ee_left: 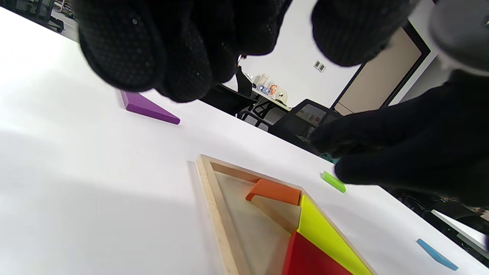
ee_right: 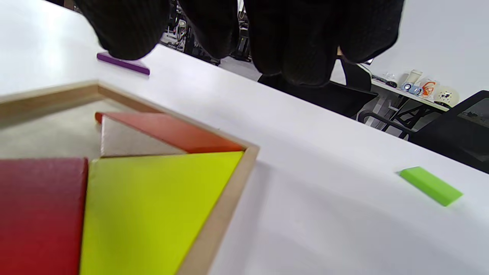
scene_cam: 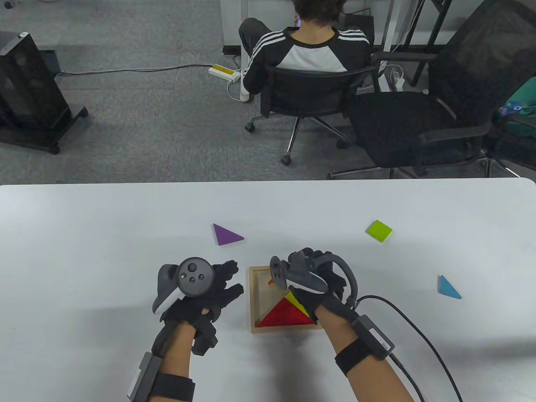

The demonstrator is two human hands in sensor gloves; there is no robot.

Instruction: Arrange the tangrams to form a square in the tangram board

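Observation:
The wooden tangram board (scene_cam: 253,301) lies near the table's front edge. Inside it a red triangle (scene_cam: 284,316) fills the near side, a yellow triangle (scene_cam: 299,303) the right side, and an orange piece (ee_right: 172,130) lies along the far rim. My right hand (scene_cam: 312,254) hovers over the board's far right part, its fingers (ee_right: 290,38) hanging above the pieces and holding nothing. My left hand (scene_cam: 228,280) rests on the table just left of the board with fingers stretched out and empty. Loose on the table lie a purple triangle (scene_cam: 226,235), a green square (scene_cam: 379,230) and a blue triangle (scene_cam: 449,288).
The white table's far edge (scene_cam: 268,181) runs across the middle of the table view. Beyond it a person sits on an office chair (scene_cam: 310,96) with their back turned, next to a second black chair (scene_cam: 423,121). A cable (scene_cam: 423,339) trails from my right wrist.

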